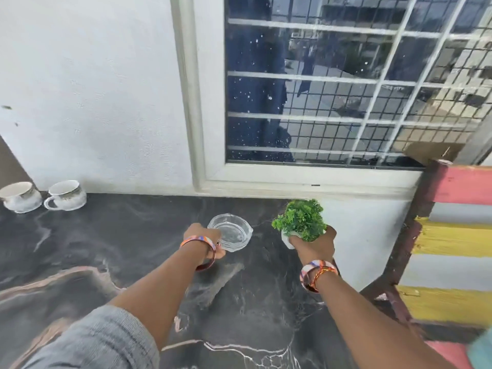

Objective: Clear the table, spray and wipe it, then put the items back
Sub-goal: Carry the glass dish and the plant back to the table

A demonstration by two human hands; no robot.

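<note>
Grey sleeve (106,339), multicoloured bangles (198,242)

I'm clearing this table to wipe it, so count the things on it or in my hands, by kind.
White cups: 2
Clear glass dish: 1, gripped by the left hand
Small potted plant: 1, held in the right hand
Total: 4

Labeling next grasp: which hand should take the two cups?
Left, likely. The cups stand at the table's far left, on the side of the left hand, which grips only the glass dish. The right hand holds the plant.
</note>
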